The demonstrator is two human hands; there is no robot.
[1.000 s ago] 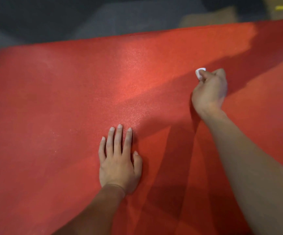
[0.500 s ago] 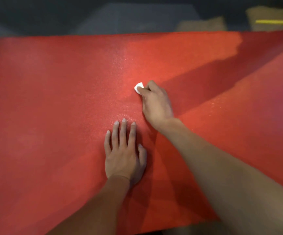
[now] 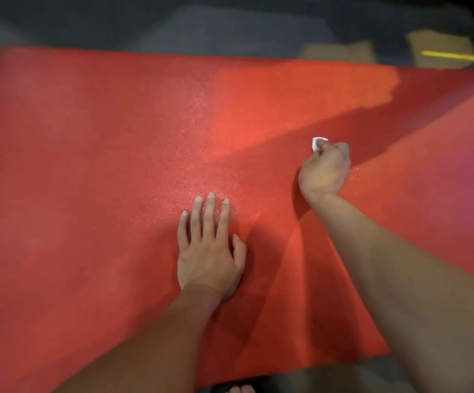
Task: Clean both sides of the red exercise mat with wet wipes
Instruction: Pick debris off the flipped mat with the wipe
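The red exercise mat point(image 3: 93, 154) lies flat on the floor and fills most of the view. My left hand point(image 3: 210, 251) rests on it palm down near the middle, fingers straight and slightly spread. My right hand point(image 3: 325, 171) is curled round a small white wet wipe point(image 3: 316, 143) and holds it against the mat, up and to the right of the left hand. Only a small bit of the wipe shows past the fingers.
Dark grey floor point(image 3: 201, 26) runs beyond the mat's far edge. A brown patch with a yellow strip point(image 3: 457, 56) lies at the top right. The mat's near edge shows at the bottom, with toes point(image 3: 241, 389) just below it.
My right hand with the wipe swept left across the mat toward the middle, then back to the right. The left hand stayed pressed in place.
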